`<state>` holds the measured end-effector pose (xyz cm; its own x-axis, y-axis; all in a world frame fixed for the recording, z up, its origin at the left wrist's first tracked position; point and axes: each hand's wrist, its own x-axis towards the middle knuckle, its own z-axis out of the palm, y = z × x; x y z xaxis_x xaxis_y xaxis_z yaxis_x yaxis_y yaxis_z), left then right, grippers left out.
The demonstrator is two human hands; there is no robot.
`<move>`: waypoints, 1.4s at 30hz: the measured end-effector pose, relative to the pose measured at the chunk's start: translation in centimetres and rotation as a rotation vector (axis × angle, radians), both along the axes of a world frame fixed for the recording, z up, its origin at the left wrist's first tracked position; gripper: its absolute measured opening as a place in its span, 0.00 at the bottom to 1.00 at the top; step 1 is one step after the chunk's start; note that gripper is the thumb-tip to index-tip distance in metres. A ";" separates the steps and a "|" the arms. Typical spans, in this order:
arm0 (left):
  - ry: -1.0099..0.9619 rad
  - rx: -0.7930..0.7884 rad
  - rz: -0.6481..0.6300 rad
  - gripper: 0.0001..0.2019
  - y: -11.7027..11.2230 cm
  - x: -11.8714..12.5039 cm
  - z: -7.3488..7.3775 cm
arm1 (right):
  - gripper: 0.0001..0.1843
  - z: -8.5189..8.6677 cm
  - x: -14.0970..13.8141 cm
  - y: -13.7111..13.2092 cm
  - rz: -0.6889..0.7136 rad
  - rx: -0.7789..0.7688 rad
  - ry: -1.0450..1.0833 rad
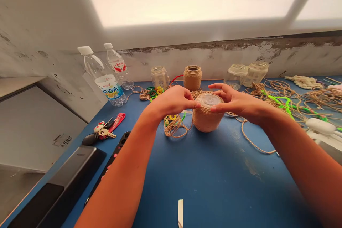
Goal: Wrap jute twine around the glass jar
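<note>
A glass jar wrapped in jute twine stands on the blue table, with a round of bare glass showing on top. My left hand pinches at the jar's upper left edge; a strand of twine hangs down from its fingertips. Against the upper right edge rests the thumb of my right hand, its fingers curved round the far side and steadying the jar. Loose twine lies in a tangle to the left of the jar. The fingers partly hide the far rim.
Behind stand another twine-wrapped jar and bare glass jars. Two plastic bottles, keys, a remote and a black case occupy the left. Tangled twine and a white device lie right. A white strip lies in front.
</note>
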<state>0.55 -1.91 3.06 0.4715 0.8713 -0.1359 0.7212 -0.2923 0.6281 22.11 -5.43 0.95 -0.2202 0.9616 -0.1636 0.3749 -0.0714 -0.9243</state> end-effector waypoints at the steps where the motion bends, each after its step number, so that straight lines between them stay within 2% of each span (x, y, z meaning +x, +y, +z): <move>1: 0.003 0.000 -0.001 0.13 0.0 0.0 0.0 | 0.41 0.0 0.0 0.0 -0.006 0.002 -0.017; 7: 0.006 0.014 -0.009 0.13 0.0 0.1 -0.1 | 0.47 0.2 0.2 0.0 -0.064 -0.008 -0.155; 13: 0.002 0.015 -0.088 0.14 -0.2 0.0 0.2 | 0.44 0.4 0.5 -0.1 0.003 -0.027 0.001; 18: 0.002 -0.002 -0.134 0.16 -0.5 0.1 0.3 | 0.40 -0.2 1.4 0.2 0.104 -0.048 0.104; 21: -0.010 -0.009 -0.138 0.16 -0.5 0.1 0.2 | 0.37 -0.8 2.1 0.6 0.168 -0.037 0.147; 24: 0.004 -0.029 -0.124 0.16 -0.6 0.2 0.3 | 0.39 -1.1 2.7 0.9 0.201 -0.035 0.147; 30: 0.038 -0.029 -0.141 0.20 -0.5 0.2 0.4 | 0.43 -0.4 1.5 0.3 0.166 -0.045 0.102; 35: 0.053 -0.051 -0.123 0.21 -0.5 0.3 0.5 | 0.44 -0.4 0.2 0.0 0.103 0.022 -0.024; 42: 0.083 -0.043 -0.065 0.20 -0.7 -0.1 1.1 | 0.41 -0.4 0.1 -0.1 0.088 0.044 -0.078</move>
<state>0.44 -2.64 4.11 0.5120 0.8321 -0.2134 0.7520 -0.3142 0.5795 22.24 -5.49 0.53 -0.2922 0.9459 -0.1413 0.4487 0.0052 -0.8936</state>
